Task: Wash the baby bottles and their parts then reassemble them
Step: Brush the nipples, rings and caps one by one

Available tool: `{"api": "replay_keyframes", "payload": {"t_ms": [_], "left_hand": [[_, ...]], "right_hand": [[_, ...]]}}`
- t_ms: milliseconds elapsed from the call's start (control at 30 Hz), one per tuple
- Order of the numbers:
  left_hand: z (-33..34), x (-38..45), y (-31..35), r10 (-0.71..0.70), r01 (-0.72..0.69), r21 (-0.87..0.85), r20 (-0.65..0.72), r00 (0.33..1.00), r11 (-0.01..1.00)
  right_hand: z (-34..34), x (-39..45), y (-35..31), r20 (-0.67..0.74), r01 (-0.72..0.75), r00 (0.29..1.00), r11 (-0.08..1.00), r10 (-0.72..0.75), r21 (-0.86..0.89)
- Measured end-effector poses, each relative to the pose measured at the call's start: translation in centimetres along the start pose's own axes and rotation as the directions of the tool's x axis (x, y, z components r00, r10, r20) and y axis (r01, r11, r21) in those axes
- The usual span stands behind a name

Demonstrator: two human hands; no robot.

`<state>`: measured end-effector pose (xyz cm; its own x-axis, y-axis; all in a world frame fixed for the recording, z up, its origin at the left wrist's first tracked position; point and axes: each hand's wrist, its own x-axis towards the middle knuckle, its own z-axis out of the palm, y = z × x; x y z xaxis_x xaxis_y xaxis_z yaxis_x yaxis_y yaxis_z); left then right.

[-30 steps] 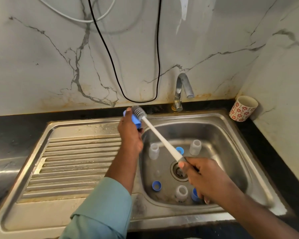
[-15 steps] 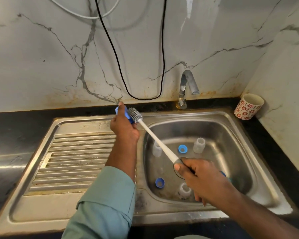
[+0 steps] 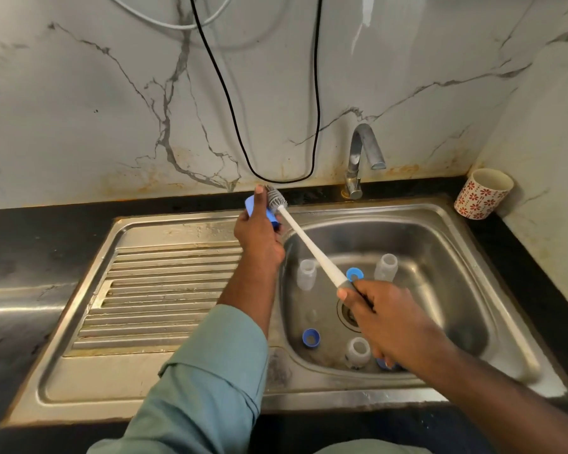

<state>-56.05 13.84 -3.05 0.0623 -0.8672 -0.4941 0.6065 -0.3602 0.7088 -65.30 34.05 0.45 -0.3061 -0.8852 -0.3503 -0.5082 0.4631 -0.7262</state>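
My left hand (image 3: 259, 237) grips a blue bottle part (image 3: 250, 204) above the sink's back rim. My right hand (image 3: 379, 312) holds the handle of a long white bottle brush (image 3: 305, 244), and its grey bristle head (image 3: 276, 199) touches the blue part. Down in the sink basin (image 3: 440, 257) stand three clear bottles: one at the back left (image 3: 306, 275), one at the back right (image 3: 387, 267) and one at the front (image 3: 357, 352). Blue rings lie near them, one at the back (image 3: 354, 274) and one at the front left (image 3: 310, 337). Another blue piece (image 3: 386, 365) shows under my right wrist.
A steel tap (image 3: 361, 158) rises behind the basin. The ribbed drainboard (image 3: 164, 290) lies to the left. A red-flowered cup (image 3: 482, 193) stands on the black counter at the back right. A black cable (image 3: 243, 132) and a white one hang down the marble wall.
Both hands have kept their grip. The brush head has shifted slightly against the blue part, and the view has drifted a little so the sink sits lower in frame.
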Motion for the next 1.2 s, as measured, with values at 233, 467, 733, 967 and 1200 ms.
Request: {"api": "replay_keyframes", "payload": {"t_ms": [233, 467, 733, 967, 1200], "left_hand": [[-0.2, -0.6, -2.5, -0.028, 0.025, 0.113, 0.026, 0.999, 0.993], [-1.3, -0.7, -5.7, -0.054, 0.05, 0.322, 0.003, 0.999, 0.946], [-2.0, 0.0, -7.3, -0.113, 0.107, 0.286, 0.004, 0.994, 0.952], [-3.7, 2.3, -7.8, -0.061, 0.081, 0.361, -0.065, 0.996, 0.929], [-4.7, 3.2, -7.4, -0.053, 0.071, 0.339, -0.061, 0.997, 0.938]], "right_hand": [[0.1, 0.6, 0.6, -0.024, -0.046, 0.999, 0.998, 0.047, 0.046], [0.5, 0.2, 2.9, 0.012, -0.111, 0.994, 0.992, 0.11, 0.053], [0.3, 0.9, 4.1, 0.027, -0.157, 0.987, 0.986, 0.155, 0.061], [1.1, 1.0, 6.0, 0.181, -0.234, 0.96, 0.969, 0.215, 0.085], [1.3, 1.0, 6.1, 0.193, -0.232, 0.958, 0.969, 0.212, 0.085]]}}
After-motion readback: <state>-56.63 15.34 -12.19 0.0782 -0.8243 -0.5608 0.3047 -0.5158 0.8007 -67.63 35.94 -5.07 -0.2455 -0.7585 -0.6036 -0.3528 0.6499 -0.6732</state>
